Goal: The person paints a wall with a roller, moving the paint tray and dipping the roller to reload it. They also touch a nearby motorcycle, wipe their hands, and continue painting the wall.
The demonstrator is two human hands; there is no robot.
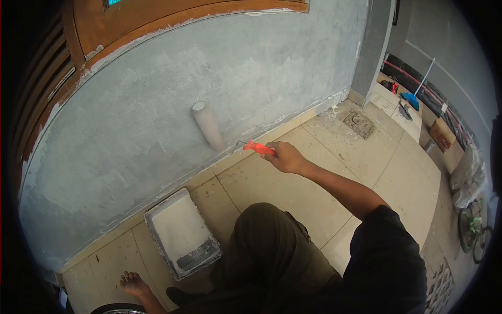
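My right hand [286, 156] is wrapped round the red handle [257, 147] of a paint roller. The roller's pale, paint-covered sleeve [208, 127] rests against the grey wall [157, 110], tilted, low down near the floor. Patchy, lighter coating shows on the wall around it. Below, on the tiles, lies a paint tray [178, 225] holding whitish paint, with a ribbed, dark grey part at its near end. At the lower left, my left hand [135, 285] hangs over the floor with its fingers apart and holds nothing.
Wooden window frame [172, 15] edges the wall above. A floor drain cover [359, 124] sits by the wall corner. Farther right are a blue dustpan [411, 100], a cardboard box [442, 134], a plastic bag [469, 178] and wheels [465, 230]. Part of a round object [117, 309] shows at the bottom left.
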